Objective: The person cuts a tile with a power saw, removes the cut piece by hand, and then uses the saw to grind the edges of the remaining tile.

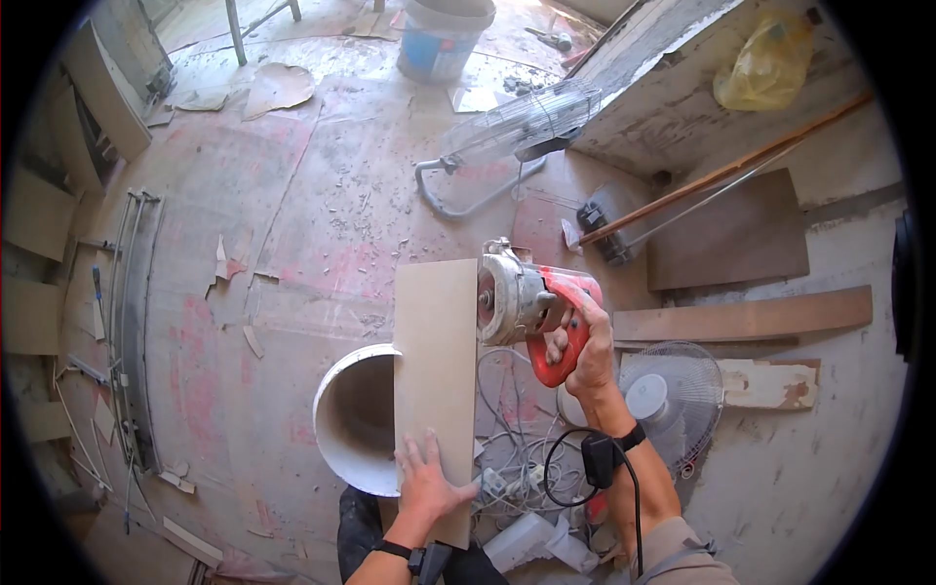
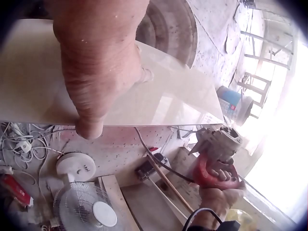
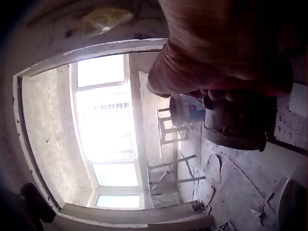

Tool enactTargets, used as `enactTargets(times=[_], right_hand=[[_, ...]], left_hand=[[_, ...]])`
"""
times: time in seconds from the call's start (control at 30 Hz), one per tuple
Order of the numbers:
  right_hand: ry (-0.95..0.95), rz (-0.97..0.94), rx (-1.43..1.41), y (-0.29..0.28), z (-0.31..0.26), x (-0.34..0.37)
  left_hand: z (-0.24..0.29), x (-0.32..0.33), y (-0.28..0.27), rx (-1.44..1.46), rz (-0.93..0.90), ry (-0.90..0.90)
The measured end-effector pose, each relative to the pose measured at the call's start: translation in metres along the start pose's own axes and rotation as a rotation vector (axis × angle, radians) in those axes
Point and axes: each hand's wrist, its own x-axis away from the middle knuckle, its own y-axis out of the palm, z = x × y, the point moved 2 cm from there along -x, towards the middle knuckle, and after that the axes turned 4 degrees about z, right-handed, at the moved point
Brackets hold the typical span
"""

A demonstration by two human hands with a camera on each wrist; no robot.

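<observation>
A long beige tile (image 1: 436, 341) lies across the rim of a white bucket (image 1: 331, 390), its near end over the person's legs. My left hand (image 1: 429, 487) rests on the near part of this tile, fingers spread, with the thumb (image 2: 89, 129) at the right edge. My right hand (image 1: 591, 356) grips the red handle of a dusty handheld tile cutter (image 1: 509, 304). The cutter's round guard sits right beside the tile's right edge, near its far end. In the right wrist view the hand and cutter (image 3: 236, 125) are dark, and the blade is hidden.
Tangled white cables (image 1: 517, 458) and a fan head (image 1: 673, 395) lie on the floor to the right. Further off are a fan stand (image 1: 478, 200), a paint bucket (image 1: 429, 58) and wooden boards (image 1: 741, 312). Metal rails (image 1: 132, 322) and tile scraps lie left.
</observation>
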Motion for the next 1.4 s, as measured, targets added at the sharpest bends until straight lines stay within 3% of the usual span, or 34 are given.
enactTargets(times=[1.07, 1.4], right_hand=[[-0.043, -0.01, -0.025, 0.006, 0.001, -0.021], [-0.012, -0.022, -0.031, -0.003, 0.0, 0.001]], left_hand=[[-0.003, -0.002, 0.003, -0.001, 0.04, 0.014], [0.003, -0.002, -0.005, 0.042, 0.013, -0.011]])
